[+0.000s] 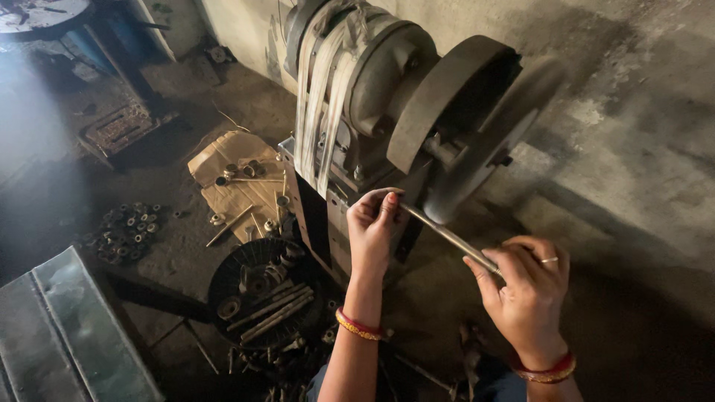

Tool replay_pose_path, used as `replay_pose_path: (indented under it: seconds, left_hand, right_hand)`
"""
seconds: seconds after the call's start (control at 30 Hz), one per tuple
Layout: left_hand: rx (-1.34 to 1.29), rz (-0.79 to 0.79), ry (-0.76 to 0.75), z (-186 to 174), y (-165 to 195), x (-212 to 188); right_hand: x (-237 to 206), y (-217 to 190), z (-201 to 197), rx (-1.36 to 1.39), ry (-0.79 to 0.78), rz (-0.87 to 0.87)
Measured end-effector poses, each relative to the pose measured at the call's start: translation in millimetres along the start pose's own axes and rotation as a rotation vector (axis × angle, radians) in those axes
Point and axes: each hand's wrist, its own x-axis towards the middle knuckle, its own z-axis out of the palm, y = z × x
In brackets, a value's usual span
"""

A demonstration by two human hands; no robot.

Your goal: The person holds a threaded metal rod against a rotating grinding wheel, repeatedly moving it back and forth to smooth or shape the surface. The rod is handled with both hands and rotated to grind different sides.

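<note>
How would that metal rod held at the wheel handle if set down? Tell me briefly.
The metal rod looks stiff: it spans straight between left hand and right hand. Round and smooth, it would probably roll. Likely heavy for its thinness.

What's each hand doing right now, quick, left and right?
Left hand: closed on the upper end of the metal rod, near the grinding wheel.
Right hand: closed on the rod's lower end.

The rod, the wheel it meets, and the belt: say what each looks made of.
The rod, held by the left hand and right hand, looks like bare metal: it glints silver-grey. The wheel looks dull, matte grey, perhaps abrasive stone or cloth; blur leaves it open. The belt seems pale woven fabric, in frayed strips.
</note>
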Motion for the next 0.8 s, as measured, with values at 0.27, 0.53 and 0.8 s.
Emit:
replay_pose_path:
  seconds: [0.27,0.53,0.8]
  left_hand:
    - [0.019,-0.012,-0.01,0.8,-0.7,0.5]
    - [-0.011,-0.068,0.053,-1.1,1.4,4.8]
    - [0.039,-0.04,0.015,1.0,0.2,3.5]
  right_hand:
    - [1.4,-0.8,2.3,-0.038,0.001,0.011]
    - [6.0,-2.6,6.3,-0.089,-0.022,0.011]
    - [0.8,2.6,5.4,-0.076,-0.058,0.057]
